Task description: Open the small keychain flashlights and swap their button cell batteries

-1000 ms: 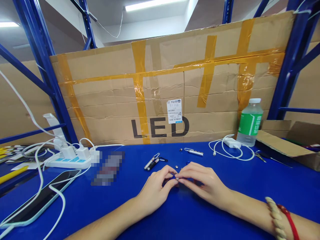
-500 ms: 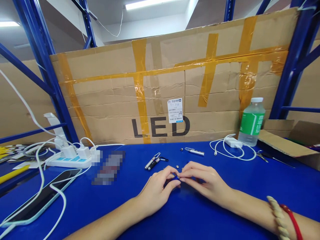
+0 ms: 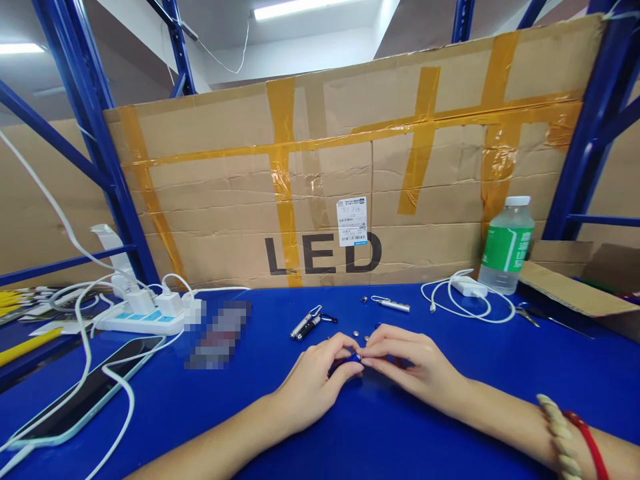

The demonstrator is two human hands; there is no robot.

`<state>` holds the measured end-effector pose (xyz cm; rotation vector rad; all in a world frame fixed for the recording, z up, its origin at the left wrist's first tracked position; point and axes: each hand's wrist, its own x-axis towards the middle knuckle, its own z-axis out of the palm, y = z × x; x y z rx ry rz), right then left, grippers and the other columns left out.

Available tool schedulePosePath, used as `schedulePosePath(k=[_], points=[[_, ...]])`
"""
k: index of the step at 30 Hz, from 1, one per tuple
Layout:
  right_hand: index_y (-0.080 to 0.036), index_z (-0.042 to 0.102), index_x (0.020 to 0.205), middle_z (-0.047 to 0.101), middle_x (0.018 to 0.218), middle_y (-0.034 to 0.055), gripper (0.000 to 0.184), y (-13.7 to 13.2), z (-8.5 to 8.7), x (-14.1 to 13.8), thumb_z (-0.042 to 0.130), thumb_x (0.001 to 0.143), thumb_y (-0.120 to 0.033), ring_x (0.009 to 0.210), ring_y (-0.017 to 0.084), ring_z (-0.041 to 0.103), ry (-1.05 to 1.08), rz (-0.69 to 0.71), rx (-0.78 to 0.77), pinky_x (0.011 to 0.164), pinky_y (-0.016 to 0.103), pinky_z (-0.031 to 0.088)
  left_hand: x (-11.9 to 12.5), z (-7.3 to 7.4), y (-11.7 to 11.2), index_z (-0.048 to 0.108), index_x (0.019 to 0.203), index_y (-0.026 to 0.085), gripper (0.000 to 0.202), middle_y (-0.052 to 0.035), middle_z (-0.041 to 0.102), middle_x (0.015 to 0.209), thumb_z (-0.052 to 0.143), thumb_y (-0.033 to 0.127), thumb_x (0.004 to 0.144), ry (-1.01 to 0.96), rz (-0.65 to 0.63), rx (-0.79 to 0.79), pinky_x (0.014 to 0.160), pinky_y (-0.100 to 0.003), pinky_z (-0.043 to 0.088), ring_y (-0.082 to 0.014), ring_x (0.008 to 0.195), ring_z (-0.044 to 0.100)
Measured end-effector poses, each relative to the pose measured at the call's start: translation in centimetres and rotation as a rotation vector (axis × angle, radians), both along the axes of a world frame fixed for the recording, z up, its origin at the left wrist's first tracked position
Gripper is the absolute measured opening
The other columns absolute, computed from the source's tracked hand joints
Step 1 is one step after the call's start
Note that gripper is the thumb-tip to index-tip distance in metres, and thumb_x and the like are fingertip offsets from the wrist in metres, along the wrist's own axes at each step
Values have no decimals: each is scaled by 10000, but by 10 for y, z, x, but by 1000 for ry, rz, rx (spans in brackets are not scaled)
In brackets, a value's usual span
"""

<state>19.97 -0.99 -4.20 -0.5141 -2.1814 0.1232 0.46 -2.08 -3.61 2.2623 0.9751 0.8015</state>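
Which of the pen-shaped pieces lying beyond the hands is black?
The black piece, right of its silver neighbour; the other silver piece lies apart, farther right.

A green-labelled bottle [image 3: 508, 249] stands before taped cardboard [image 3: 225, 220], a phone [image 3: 99, 384] near a power strip [image 3: 143, 324].

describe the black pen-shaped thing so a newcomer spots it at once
Find the cardboard sheet marked LED, then the blue table before it. Just beyond the left hand lies the black pen-shaped thing, beside a silver one. Its black body and black clip set it apart.
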Motion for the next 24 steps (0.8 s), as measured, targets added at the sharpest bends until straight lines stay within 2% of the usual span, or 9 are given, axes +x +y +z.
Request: schedulePosePath(k=[12,19,24], points=[[-163,658,893,596,836,60,192,-2,-1,2,484,884,-242,698,100,570,-105,-21,-83,630,205,471,1,0,2,517,962,210,130,23,657,787,473,298,876,29,17,8,635,-212,391,-138,729,593],[-166,644,883,595,815,51,192,-3,1,1,471,889,-251,702,99,570,-130,-4,-111,640,202,466,0,1,1,531,931,217,91,21,660,840,484,258,865,44,5,32,724,-221,411,-144,800,601],[-162,625,868,588,817,48,164,-3,-1,1,478,875,-236,661,90,557,-126,-17,-125,598,192,456,1,0,1,538,940,218,110,14,659,849,492,280,862,58,28,40,732,-229,415,-156,839,599]])
